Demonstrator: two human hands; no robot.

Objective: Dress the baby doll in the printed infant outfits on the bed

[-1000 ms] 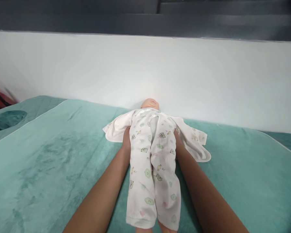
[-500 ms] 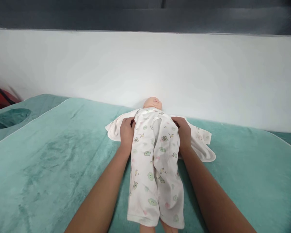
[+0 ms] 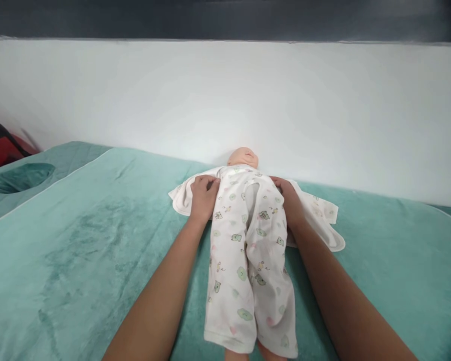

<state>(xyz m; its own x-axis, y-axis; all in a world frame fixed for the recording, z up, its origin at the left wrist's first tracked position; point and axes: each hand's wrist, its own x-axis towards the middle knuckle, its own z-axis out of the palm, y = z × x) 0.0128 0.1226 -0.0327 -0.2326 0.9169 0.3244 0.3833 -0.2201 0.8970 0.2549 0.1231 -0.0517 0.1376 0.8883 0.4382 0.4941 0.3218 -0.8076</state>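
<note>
White cloth printed with green, yellow and pink cartoon motifs makes up the baby trousers, which cover the baby doll from just below its neck down its legs. The doll lies on its back, head away from the wearer, bare lower legs showing past the two hems. High between the doll's legs the trousers part in a slit, where a pale patch shows. A white baby top is spread beneath the doll, its sleeves reaching out to either side.

The left hand rests at the doll's left-hand side as the wearer sees it, fingers half curled, thumb and forefinger near each other against the trousers' upper edge; whether they pinch cloth, I cannot tell. The right hand lies along the doll's other side, loosely bent, its fingertips partly hidden behind the trousers, so its hold cannot be told.

Under the doll stretches a teal plush cover; behind its head stands a white wall.
</note>
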